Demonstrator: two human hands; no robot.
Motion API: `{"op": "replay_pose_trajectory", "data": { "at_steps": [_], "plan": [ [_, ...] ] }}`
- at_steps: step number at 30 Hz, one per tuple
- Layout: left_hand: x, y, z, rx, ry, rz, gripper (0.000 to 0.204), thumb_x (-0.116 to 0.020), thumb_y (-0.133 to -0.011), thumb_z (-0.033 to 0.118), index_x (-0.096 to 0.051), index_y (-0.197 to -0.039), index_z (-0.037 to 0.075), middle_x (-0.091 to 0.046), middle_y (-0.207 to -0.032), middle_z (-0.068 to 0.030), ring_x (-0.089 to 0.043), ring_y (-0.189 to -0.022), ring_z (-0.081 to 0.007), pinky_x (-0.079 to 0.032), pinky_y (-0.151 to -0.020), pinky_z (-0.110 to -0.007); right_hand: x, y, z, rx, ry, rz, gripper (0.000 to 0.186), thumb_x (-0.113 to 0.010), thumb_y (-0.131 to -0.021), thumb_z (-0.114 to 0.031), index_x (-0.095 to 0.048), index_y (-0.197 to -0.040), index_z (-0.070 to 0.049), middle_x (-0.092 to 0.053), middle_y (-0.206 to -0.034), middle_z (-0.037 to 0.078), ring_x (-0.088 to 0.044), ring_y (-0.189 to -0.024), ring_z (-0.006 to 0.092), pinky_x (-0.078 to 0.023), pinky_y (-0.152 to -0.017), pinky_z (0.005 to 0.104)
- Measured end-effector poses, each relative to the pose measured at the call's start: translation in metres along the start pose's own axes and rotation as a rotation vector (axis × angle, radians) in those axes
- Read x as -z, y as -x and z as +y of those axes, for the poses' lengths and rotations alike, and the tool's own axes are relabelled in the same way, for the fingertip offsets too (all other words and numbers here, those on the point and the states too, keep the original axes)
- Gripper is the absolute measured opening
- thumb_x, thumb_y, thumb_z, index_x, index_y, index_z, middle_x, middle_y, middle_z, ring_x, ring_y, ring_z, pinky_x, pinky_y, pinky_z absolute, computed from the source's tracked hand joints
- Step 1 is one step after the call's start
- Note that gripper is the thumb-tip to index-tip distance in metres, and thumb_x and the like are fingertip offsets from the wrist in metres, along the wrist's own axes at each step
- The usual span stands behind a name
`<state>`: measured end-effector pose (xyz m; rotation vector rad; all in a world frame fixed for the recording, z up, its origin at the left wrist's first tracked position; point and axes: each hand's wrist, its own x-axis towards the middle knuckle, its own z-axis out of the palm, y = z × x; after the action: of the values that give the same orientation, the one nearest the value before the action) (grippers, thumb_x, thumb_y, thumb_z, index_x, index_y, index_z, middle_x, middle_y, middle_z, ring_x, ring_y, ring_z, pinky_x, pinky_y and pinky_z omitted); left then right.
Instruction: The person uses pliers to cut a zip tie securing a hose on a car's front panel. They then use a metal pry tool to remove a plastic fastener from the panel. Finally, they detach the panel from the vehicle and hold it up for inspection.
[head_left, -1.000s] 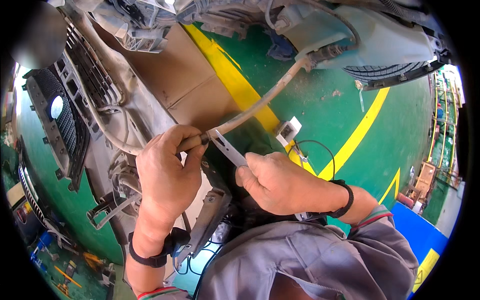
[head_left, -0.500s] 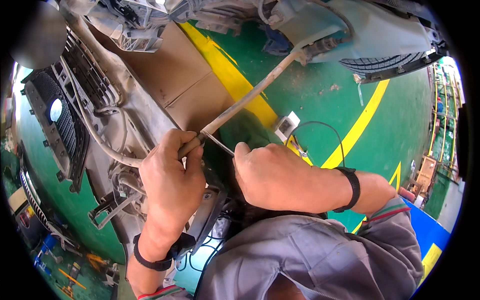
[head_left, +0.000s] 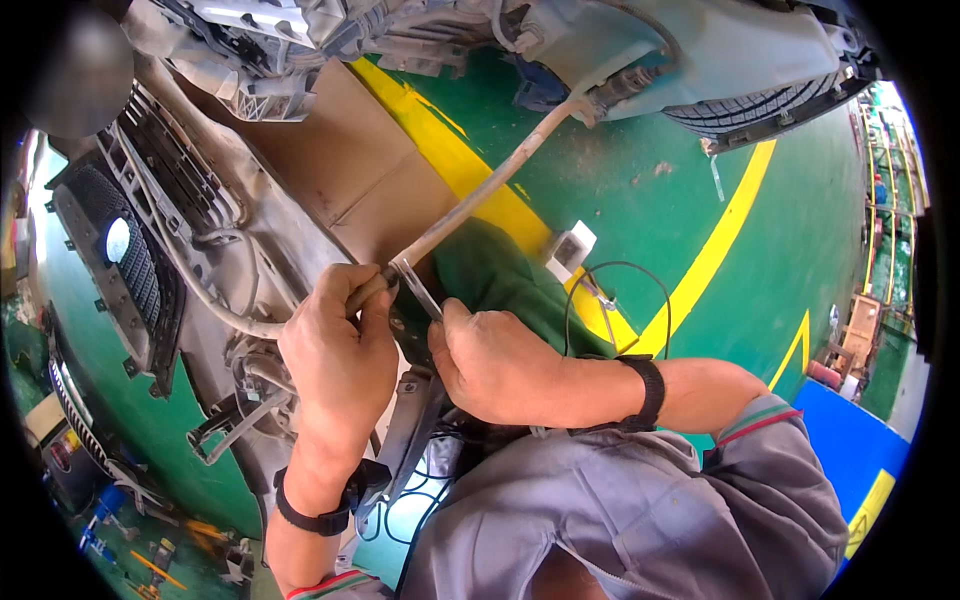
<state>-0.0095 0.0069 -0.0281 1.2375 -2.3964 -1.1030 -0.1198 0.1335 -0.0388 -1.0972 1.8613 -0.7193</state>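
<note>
"Where's the work, and what's it made of?"

"Mid-view: a tan tube (head_left: 485, 193), round, dusty, scuffed. Taking its dark collar (head_left: 391, 273) as clock centre, it runs off between one and two. My left hand (head_left: 340, 355), at seven, pinches it between thumb and forefinger."

"Your right?"

"My right hand (head_left: 495, 362), between four and five, pinches a flat metal blade (head_left: 421, 290), tip just beside the collar. Contact: cannot tell."

"Edges, room?"

"Dull pale panel (head_left: 260, 190) at ten, its long edge sloping; creased brown cardboard (head_left: 370, 165) at eleven. Smooth green floor (head_left: 630, 225) lies open between two and three."

"Changes?"

"Against a second ago, my right hand sits nearer my left."
</note>
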Motion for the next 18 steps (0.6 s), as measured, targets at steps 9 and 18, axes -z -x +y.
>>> {"op": "replay_pose_trajectory", "data": {
  "at_steps": [9, 18],
  "plan": [
    [0.006, -0.002, -0.005, -0.060, 0.048, -0.035, 0.022, -0.073, -0.087, 0.002, -0.069, -0.108, 0.002, -0.075, -0.090, -0.0124, -0.073, -0.085, -0.0290, -0.055, -0.078, -0.035, 0.045, -0.007, -0.018, -0.371, -0.602, -0.343, 0.035, -0.047, -0.108, -0.026, -0.054, -0.090, 0.003, -0.056, -0.058, 0.007, -0.056, -0.045, 0.0167, -0.045, -0.044, 0.0359],
    [0.031, -0.006, 0.000, 0.004, 0.367, -0.268, 0.044, -0.068, -0.101, 0.038, -0.063, -0.119, -0.002, -0.064, -0.115, -0.0156, -0.061, -0.105, -0.0247, -0.048, -0.093, -0.034, 0.016, 0.003, -0.014, 0.085, -0.644, 0.146, 0.033, -0.052, -0.108, -0.032, -0.055, -0.104, 0.001, -0.065, -0.074, 0.020, -0.064, -0.069, 0.0410, -0.048, -0.061, 0.0467]
  ]
}}
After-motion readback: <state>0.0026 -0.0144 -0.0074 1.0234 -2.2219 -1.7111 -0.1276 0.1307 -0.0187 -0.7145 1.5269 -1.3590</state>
